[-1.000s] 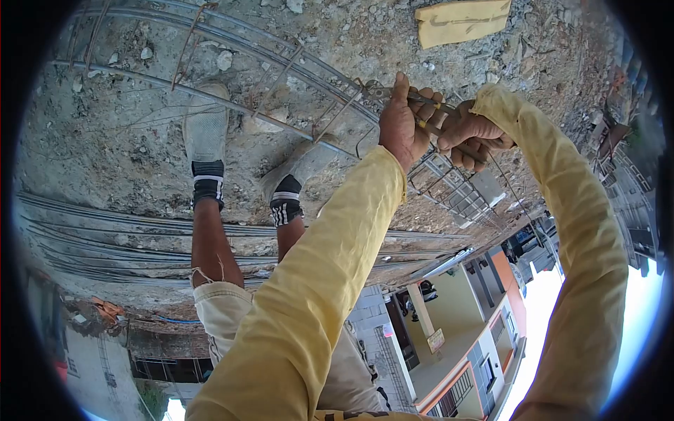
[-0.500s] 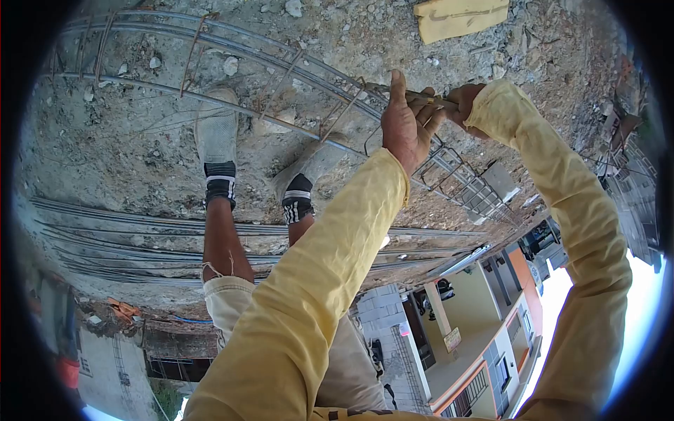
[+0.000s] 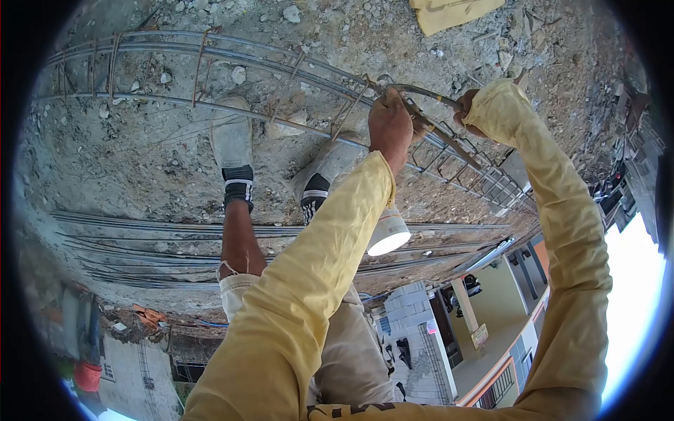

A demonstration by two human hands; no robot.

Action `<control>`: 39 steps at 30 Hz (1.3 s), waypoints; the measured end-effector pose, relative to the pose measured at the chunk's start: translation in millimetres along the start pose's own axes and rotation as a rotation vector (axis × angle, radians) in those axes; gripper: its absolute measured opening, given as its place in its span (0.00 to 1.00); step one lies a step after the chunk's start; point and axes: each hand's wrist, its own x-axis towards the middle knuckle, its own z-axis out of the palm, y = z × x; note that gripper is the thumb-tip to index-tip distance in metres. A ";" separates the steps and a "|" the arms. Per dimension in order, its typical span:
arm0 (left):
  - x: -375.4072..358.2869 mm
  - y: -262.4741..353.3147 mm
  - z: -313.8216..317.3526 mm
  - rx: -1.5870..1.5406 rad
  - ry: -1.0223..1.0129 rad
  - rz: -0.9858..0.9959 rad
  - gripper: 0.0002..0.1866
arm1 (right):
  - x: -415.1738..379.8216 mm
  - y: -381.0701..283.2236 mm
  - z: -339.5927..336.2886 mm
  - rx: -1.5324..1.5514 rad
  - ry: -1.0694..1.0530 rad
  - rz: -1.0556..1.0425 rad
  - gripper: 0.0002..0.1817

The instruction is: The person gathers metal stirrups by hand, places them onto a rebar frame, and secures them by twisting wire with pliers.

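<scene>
A long cage of steel rebar (image 3: 281, 67) with bent stirrups runs across the ground beyond my feet. My left hand (image 3: 391, 126) is closed at the cage's upper bars; what its fingers grip is hidden. My right hand (image 3: 472, 112), to the right, is wrapped round the handle of a slim metal tool that looks like pincers (image 3: 425, 92). The tool's rounded head lies against the bars beside my left fingertips. Long yellow sleeves cover both arms.
Loose straight rebar rods (image 3: 168, 228) lie behind my shoes (image 3: 232, 133). A yellow piece (image 3: 456, 14) rests on the rubble. Beneath my left forearm shows a white cylindrical object (image 3: 390, 233). Grey blocks (image 3: 411, 312) and a building (image 3: 484, 316) stand at the lower right.
My left hand has gone from spread fingers to closed and turned down onto the bars. The tool's head now shows at the cage. The white cylinder has come into sight.
</scene>
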 end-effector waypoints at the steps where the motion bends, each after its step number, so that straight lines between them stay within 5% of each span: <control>1: -1.1 1.7 -6.2 0.075 0.005 0.013 0.17 | -8.4 -12.9 -14.6 -0.024 -0.018 0.019 0.13; 6: -0.5 27.5 -46.8 0.257 -0.111 0.067 0.16 | -46.2 -38.9 20.5 0.149 0.016 0.209 0.14; 9: -2.8 53.6 -56.0 -0.030 -0.214 -0.145 0.17 | -57.5 -89.8 70.6 0.674 0.177 0.685 0.18; 12: 4.0 62.2 -54.2 -0.327 -0.327 -0.321 0.15 | -105.9 -161.8 106.9 1.373 0.637 0.641 0.21; 17: 1.6 31.0 -10.4 0.307 -0.116 -0.256 0.14 | -163.2 -296.1 119.9 1.417 1.306 0.817 0.30; 19: 15.7 11.4 -24.0 0.692 -0.079 -0.273 0.15 | -176.0 -320.3 105.5 1.546 1.398 1.018 0.37; 23: 36.4 0.0 -78.9 1.140 -0.157 0.250 0.16 | -186.1 -327.0 82.3 1.582 1.675 1.170 0.43; 26: -12.9 13.3 -110.6 1.002 -0.246 0.195 0.17 | -201.8 -334.9 68.5 1.486 1.879 1.143 0.43; 33: -52.3 75.3 -239.6 1.170 -0.037 0.014 0.17 | -258.1 -364.2 33.6 1.331 2.258 1.120 0.37; 34: -47.5 88.0 -265.4 1.190 -0.058 -0.020 0.16 | -264.4 -359.0 25.5 1.326 2.302 1.067 0.36; 36: -66.3 107.9 -272.1 1.247 0.040 -0.193 0.16 | -285.5 -359.2 51.5 1.493 2.366 0.497 0.35; 39: -70.8 130.8 -295.3 1.252 -0.046 -0.275 0.17 | -291.8 -372.0 47.2 1.556 2.335 0.439 0.17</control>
